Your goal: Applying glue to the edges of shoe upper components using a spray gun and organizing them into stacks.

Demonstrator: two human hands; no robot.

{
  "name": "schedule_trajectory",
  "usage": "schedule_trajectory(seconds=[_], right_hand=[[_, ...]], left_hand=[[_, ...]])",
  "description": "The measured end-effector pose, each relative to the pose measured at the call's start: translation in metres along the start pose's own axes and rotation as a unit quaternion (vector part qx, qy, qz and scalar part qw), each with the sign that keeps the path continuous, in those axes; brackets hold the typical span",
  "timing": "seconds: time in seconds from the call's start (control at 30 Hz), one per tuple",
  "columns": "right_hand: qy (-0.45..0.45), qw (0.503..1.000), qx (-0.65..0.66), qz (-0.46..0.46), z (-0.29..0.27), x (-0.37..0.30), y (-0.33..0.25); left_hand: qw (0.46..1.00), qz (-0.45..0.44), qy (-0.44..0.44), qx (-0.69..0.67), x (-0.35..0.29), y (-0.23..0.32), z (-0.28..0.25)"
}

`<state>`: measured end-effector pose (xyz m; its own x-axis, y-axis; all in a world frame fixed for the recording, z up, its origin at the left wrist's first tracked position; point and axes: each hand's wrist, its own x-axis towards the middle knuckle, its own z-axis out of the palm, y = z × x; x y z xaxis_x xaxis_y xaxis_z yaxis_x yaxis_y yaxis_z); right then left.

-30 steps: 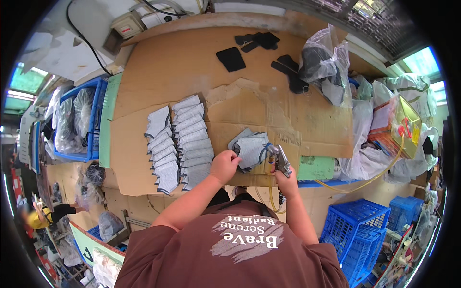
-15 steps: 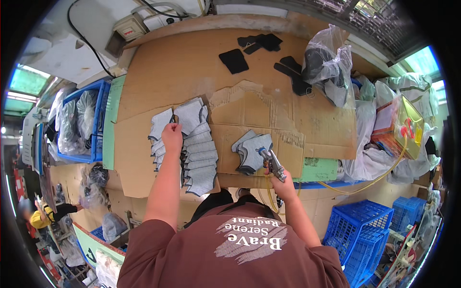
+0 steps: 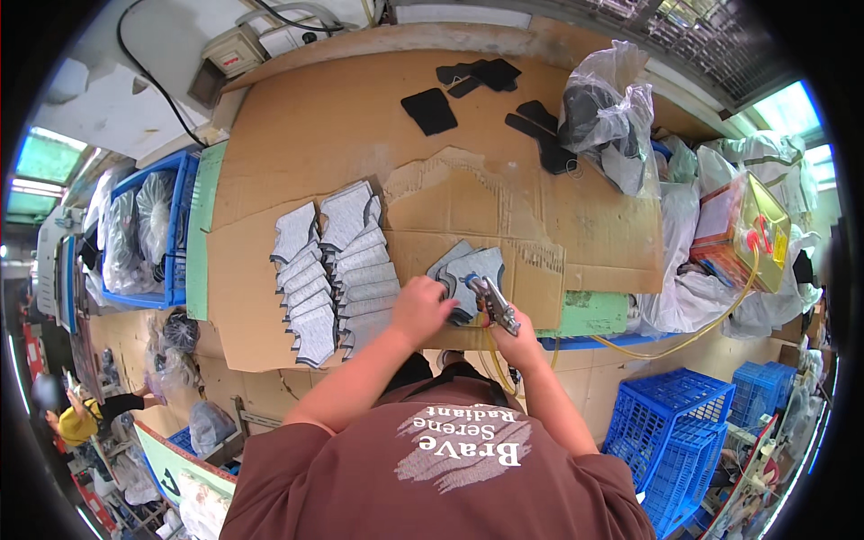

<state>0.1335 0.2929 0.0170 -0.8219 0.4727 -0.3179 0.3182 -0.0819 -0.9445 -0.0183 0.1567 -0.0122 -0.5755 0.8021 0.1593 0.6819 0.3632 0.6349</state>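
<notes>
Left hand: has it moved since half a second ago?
Yes. The left hand came back right from the rows of grey pieces to the grey stack beside the spray gun.

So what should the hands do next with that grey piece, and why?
Probably pull the spray gun trigger over the grey piece. The left hand already rests on the piece's near edge on the cardboard, and the right hand points the gun's nozzle at it. Beside it lie rows of grey pieces.

2 hands, 1 spray gun, 2 blue crates
</notes>
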Motion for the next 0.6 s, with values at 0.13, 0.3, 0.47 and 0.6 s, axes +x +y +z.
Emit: schedule_trajectory(seconds=[0.13,0.3,0.47,0.6], right_hand=[[-0.006,1.000,0.018,0.000,0.002,0.006,-0.002],[-0.007,0.998,0.055,0.033,0.001,0.007,-0.006],[0.025,0.996,0.063,0.053,-0.009,0.007,-0.003],[0.056,0.996,0.056,0.043,-0.021,0.007,0.001]], left_hand=[[0.998,-0.054,-0.022,0.011,-0.005,0.011,0.020],[0.997,-0.067,-0.032,0.027,-0.001,0.016,0.019],[0.997,-0.074,-0.023,0.030,-0.001,0.019,0.018],[0.996,-0.079,-0.024,0.024,-0.001,0.018,0.018]])
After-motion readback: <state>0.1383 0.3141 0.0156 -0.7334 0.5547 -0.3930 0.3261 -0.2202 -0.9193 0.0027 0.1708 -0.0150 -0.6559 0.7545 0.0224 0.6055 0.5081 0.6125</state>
